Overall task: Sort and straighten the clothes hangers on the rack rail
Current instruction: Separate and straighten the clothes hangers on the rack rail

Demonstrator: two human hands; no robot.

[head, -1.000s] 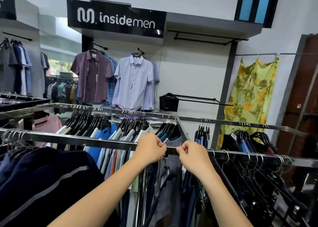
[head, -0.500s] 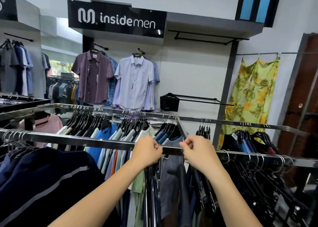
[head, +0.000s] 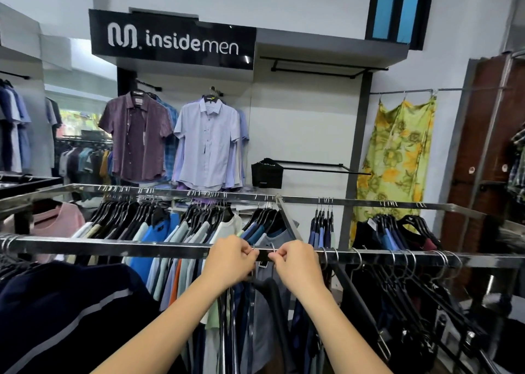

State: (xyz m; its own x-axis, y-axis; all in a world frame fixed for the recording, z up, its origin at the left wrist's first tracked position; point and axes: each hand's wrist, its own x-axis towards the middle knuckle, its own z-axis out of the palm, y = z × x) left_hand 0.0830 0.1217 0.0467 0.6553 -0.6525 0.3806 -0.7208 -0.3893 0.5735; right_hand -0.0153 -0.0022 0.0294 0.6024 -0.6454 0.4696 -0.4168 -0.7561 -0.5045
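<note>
Nearest, left hand [head: 230, 261] and right hand [head: 295, 263] side by side at the near rail [head: 113, 247], fingers of each pinched narrow on a wire hanger hook [head: 272, 249], black hangers [head: 403, 277] bunched rightward, more hangers on the far rail [head: 355, 202], shirts [head: 207, 141] on the wall beyond.

Left of the hands [head: 265, 260] the near rail [head: 113, 248] runs bare, leaving room to slide along it. Right of them, a row of wire hooks [head: 397, 256] crowds the rail. Below, hanging clothes [head: 181, 277] pack the space. Beyond, a crossbar [head: 289, 221] splits the open gap toward the far rail [head: 355, 202].
</note>
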